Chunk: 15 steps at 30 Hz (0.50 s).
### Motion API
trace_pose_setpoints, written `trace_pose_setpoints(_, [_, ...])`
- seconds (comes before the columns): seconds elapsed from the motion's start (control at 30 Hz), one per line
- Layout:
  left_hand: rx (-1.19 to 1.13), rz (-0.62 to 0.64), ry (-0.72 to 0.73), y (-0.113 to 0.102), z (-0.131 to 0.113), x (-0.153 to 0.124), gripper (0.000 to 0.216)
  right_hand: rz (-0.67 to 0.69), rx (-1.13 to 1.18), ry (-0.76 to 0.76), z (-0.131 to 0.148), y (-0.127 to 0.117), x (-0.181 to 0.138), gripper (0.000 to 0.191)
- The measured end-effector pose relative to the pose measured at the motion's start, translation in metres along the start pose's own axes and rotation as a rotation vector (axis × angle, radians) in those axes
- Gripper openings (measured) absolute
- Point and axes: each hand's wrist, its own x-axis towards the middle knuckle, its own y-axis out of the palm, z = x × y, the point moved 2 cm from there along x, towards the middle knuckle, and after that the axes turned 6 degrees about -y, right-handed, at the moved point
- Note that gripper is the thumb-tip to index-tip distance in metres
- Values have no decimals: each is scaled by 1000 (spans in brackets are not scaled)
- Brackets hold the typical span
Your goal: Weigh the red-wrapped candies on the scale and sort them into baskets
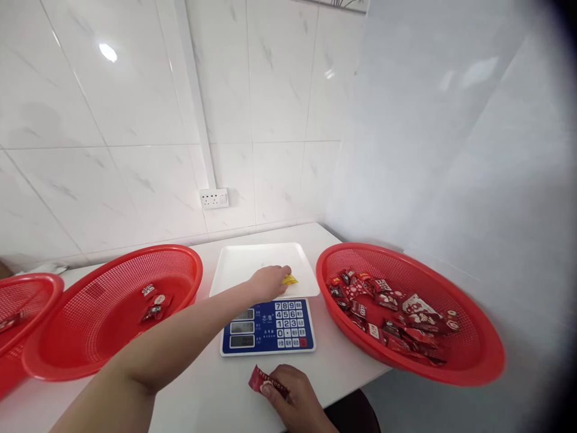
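My left hand (269, 282) reaches over the white weighing tray (234, 264) of a digital scale, its fingers closed on a small yellow packet (290, 280) at the tray's right side. In front of the scale, my right hand (295, 394) grips a dark red candy packet (265, 382) with "SUGAR" lettering on it. The scale's blue keypad panel (265, 349) faces me, partly covered by my left forearm. Its small display windows are too dim to read.
To the right, a red plastic basket (489, 355) holds several red and brown candy packets (387, 300). A second red basket (49, 361) on the left has a few packets (155, 307). Another red basket (51, 282) is cut off at the left edge. A socket (214, 198) sits on the tiled wall.
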Motion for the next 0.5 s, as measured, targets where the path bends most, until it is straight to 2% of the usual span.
trace_pose_setpoints(0.13, [-4,-109,-124,-28,38,-30,32,6,6,-4,0,-1,-1,44])
trace_pose_setpoints(0.23, [5,-189,-309,-52,86,-67,33,22,14,-6,-1,-2,-1,41])
trace_pose_setpoints(0.3, [19,-211,-443,-59,117,-95,35,32,20,-9,-1,-2,-2,40])
trace_pose_setpoints(0.4, [24,-198,-569,-53,144,-140,40,54,35,-13,-3,-2,-2,39])
trace_pose_setpoints(0.5, [-16,-120,-611,-29,144,-178,48,72,41,-7,-5,-1,-2,38])
